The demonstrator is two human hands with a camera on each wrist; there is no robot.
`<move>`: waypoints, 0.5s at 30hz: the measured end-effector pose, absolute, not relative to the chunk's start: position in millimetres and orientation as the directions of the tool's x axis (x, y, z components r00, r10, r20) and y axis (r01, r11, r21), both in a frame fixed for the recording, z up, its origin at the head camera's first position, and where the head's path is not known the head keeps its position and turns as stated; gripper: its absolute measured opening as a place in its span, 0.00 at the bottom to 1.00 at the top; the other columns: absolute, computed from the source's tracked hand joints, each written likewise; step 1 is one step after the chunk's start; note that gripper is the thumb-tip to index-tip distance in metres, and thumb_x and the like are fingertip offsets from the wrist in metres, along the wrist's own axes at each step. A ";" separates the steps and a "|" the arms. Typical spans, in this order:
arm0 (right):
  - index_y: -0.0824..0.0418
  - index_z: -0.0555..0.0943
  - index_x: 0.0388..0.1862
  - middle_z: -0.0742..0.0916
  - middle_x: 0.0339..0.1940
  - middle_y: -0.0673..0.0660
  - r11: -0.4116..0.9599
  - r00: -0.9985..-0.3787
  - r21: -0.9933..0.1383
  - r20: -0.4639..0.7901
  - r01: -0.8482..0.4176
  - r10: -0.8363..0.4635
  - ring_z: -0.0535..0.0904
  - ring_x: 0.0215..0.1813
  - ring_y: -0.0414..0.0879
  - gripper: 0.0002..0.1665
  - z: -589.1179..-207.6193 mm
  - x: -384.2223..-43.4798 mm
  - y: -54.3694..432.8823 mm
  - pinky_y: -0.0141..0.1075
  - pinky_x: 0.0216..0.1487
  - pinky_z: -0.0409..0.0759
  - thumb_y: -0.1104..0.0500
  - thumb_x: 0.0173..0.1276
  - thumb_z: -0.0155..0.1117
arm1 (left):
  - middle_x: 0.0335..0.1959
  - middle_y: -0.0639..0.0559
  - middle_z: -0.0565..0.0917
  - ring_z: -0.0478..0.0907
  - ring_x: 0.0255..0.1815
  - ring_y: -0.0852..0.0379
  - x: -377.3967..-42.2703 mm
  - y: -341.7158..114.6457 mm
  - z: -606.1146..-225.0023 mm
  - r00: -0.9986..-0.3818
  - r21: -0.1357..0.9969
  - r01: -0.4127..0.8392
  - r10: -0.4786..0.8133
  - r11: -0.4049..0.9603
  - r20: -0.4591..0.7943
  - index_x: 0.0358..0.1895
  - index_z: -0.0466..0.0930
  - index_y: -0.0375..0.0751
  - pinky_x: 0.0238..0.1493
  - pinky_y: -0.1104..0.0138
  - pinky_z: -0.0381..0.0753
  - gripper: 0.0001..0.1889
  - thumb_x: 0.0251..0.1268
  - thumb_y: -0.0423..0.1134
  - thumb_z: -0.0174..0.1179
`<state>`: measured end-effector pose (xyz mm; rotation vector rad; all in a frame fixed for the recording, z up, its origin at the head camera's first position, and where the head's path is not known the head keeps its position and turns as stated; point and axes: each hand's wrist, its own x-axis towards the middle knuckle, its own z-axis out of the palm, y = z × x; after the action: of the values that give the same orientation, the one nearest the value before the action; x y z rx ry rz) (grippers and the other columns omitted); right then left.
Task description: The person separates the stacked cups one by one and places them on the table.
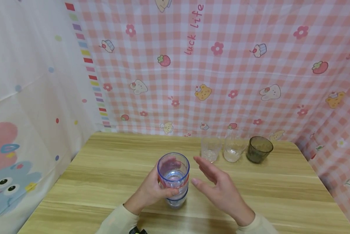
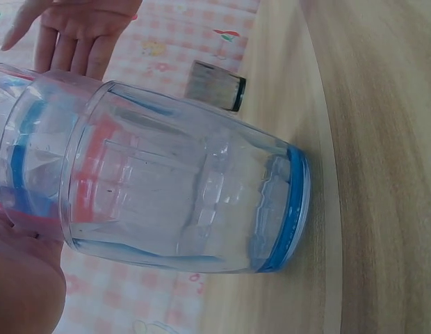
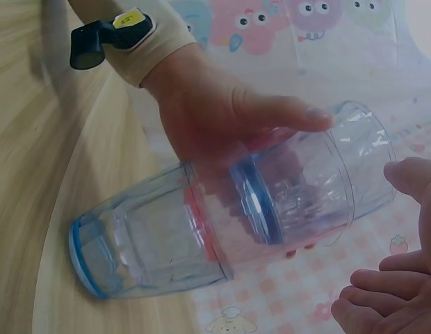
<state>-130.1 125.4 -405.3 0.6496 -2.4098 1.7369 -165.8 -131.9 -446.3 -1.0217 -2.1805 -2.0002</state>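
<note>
A stack of clear tumblers (image 1: 174, 165) stands upright near the middle of the table. The lowest tumbler (image 3: 156, 236) has a blue base; a pink-tinted one with a red base sits inside it, and another blue-based one is on top. My left hand (image 1: 151, 188) grips the stack from the left, its thumb across the front around the middle tumbler. My right hand (image 1: 223, 188) is held to the right of the stack, fingers extended and apart from it, holding nothing. Whether the lowest base (image 2: 288, 209) touches the table cannot be told.
Two clear glasses, one on the left (image 1: 210, 154) and one beside it (image 1: 233, 152), stand at the back right. A smoky dark cup (image 1: 259, 151) is to their right. A patterned cloth (image 1: 192, 81) hangs behind the wooden table (image 1: 113, 162).
</note>
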 end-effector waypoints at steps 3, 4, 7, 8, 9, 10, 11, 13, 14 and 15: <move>0.62 0.71 0.82 0.77 0.81 0.61 0.254 -0.899 -0.879 0.328 -0.403 -0.291 0.74 0.79 0.66 0.38 -403.6 -129.5 123.4 0.57 0.75 0.75 0.56 0.78 0.71 | 0.72 0.34 0.79 0.79 0.71 0.60 -166.0 -131.9 -446.5 -0.785 0.887 0.461 0.452 -0.030 0.424 0.80 0.62 0.35 0.75 0.66 0.78 0.49 0.60 0.45 0.81; 0.61 0.71 0.82 0.77 0.81 0.61 0.250 -0.896 -0.879 0.330 -0.406 -0.296 0.74 0.79 0.66 0.38 -403.0 -129.3 122.6 0.57 0.75 0.75 0.56 0.78 0.71 | 0.72 0.34 0.79 0.79 0.71 0.60 -166.0 -131.9 -446.5 -0.785 0.888 0.459 0.453 -0.032 0.422 0.80 0.61 0.34 0.75 0.65 0.78 0.50 0.60 0.45 0.81; 0.60 0.71 0.82 0.77 0.81 0.61 0.242 -0.890 -0.877 0.337 -0.416 -0.307 0.74 0.79 0.66 0.38 -401.1 -129.0 120.2 0.56 0.76 0.75 0.56 0.78 0.71 | 0.73 0.35 0.79 0.79 0.71 0.59 -165.7 -131.9 -446.6 -0.785 0.889 0.456 0.455 -0.033 0.420 0.80 0.61 0.34 0.75 0.65 0.78 0.50 0.60 0.44 0.81; 0.60 0.71 0.82 0.77 0.82 0.62 0.238 -0.888 -0.877 0.339 -0.418 -0.311 0.74 0.79 0.66 0.39 -400.6 -129.0 119.3 0.56 0.76 0.75 0.56 0.77 0.72 | 0.72 0.35 0.79 0.79 0.71 0.59 -165.8 -132.1 -447.0 -0.783 0.886 0.462 0.455 -0.031 0.424 0.80 0.61 0.34 0.74 0.65 0.78 0.49 0.61 0.45 0.81; 0.60 0.71 0.82 0.76 0.82 0.62 0.237 -0.887 -0.877 0.339 -0.419 -0.312 0.74 0.79 0.66 0.39 -400.2 -129.0 118.4 0.55 0.76 0.75 0.55 0.77 0.72 | 0.72 0.35 0.79 0.79 0.71 0.59 -165.7 -132.0 -447.1 -0.785 0.888 0.458 0.454 -0.033 0.422 0.80 0.62 0.35 0.75 0.65 0.78 0.49 0.61 0.45 0.81; 0.60 0.71 0.82 0.76 0.82 0.62 0.235 -0.887 -0.877 0.340 -0.419 -0.312 0.74 0.79 0.66 0.39 -399.9 -129.1 117.6 0.55 0.76 0.75 0.55 0.77 0.73 | 0.72 0.35 0.79 0.79 0.71 0.59 -165.8 -132.0 -447.5 -0.785 0.888 0.458 0.453 -0.033 0.421 0.80 0.62 0.36 0.75 0.65 0.78 0.49 0.61 0.45 0.81; 0.60 0.71 0.82 0.76 0.82 0.61 0.232 -0.887 -0.878 0.339 -0.418 -0.313 0.74 0.79 0.66 0.40 -399.7 -129.2 116.8 0.55 0.76 0.75 0.55 0.76 0.73 | 0.72 0.35 0.79 0.79 0.71 0.59 -165.9 -132.1 -447.9 -0.786 0.888 0.458 0.453 -0.032 0.421 0.80 0.63 0.37 0.75 0.66 0.77 0.48 0.61 0.45 0.81; 0.60 0.71 0.82 0.76 0.82 0.61 0.223 -0.886 -0.881 0.341 -0.418 -0.314 0.74 0.80 0.65 0.41 -399.1 -129.3 115.1 0.55 0.76 0.75 0.55 0.75 0.75 | 0.73 0.35 0.79 0.79 0.71 0.59 -166.5 -132.1 -449.3 -0.782 0.886 0.462 0.456 -0.033 0.425 0.80 0.63 0.39 0.74 0.66 0.77 0.47 0.61 0.44 0.81; 0.61 0.70 0.82 0.76 0.82 0.60 0.219 -0.884 -0.880 0.344 -0.420 -0.316 0.74 0.80 0.65 0.41 -398.8 -129.4 114.3 0.54 0.76 0.75 0.55 0.75 0.75 | 0.72 0.35 0.79 0.79 0.71 0.59 -166.8 -132.1 -449.9 -0.780 0.885 0.463 0.458 -0.037 0.427 0.80 0.63 0.39 0.74 0.66 0.77 0.47 0.61 0.44 0.81; 0.61 0.70 0.82 0.76 0.82 0.60 0.215 -0.882 -0.880 0.348 -0.424 -0.317 0.74 0.80 0.65 0.42 -398.5 -129.4 113.5 0.54 0.76 0.75 0.55 0.74 0.76 | 0.73 0.36 0.79 0.79 0.71 0.59 -166.9 -132.0 -450.3 -0.782 0.889 0.457 0.459 -0.039 0.422 0.80 0.64 0.40 0.74 0.66 0.77 0.47 0.61 0.43 0.81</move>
<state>-129.4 113.5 -398.5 0.7271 -2.3753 1.7690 -166.9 -132.0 -450.3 -1.0383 -2.1788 -2.0141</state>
